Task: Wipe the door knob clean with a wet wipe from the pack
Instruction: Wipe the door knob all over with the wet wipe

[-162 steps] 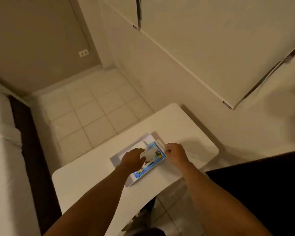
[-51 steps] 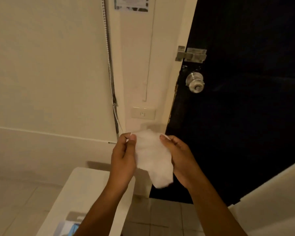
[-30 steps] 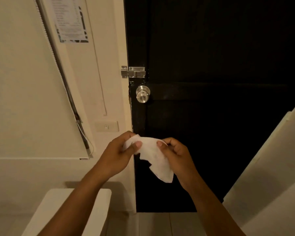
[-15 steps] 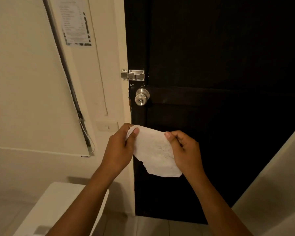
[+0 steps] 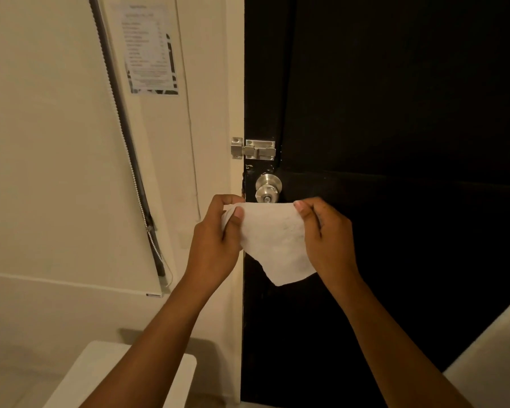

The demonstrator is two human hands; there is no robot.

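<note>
A round silver door knob [image 5: 268, 188] sits at the left edge of a black door [image 5: 395, 142]. Just below it I hold a white wet wipe [image 5: 274, 242] spread out between both hands. My left hand [image 5: 218, 240] pinches the wipe's upper left corner and my right hand [image 5: 326, 237] pinches its upper right corner. The top edge of the wipe is level with the knob's lower rim; whether it touches the knob I cannot tell. The pack of wipes is out of view.
A silver slide bolt [image 5: 253, 148] is fixed above the knob. A white table [image 5: 80, 375] stands at the lower left, against a cream wall with a blind chain [image 5: 130, 154] and a printed notice [image 5: 150, 51]. A pale surface [image 5: 495, 360] fills the lower right corner.
Both hands have risen with the wipe toward the knob, and the wipe is stretched flatter between them. The view has moved closer to the door.
</note>
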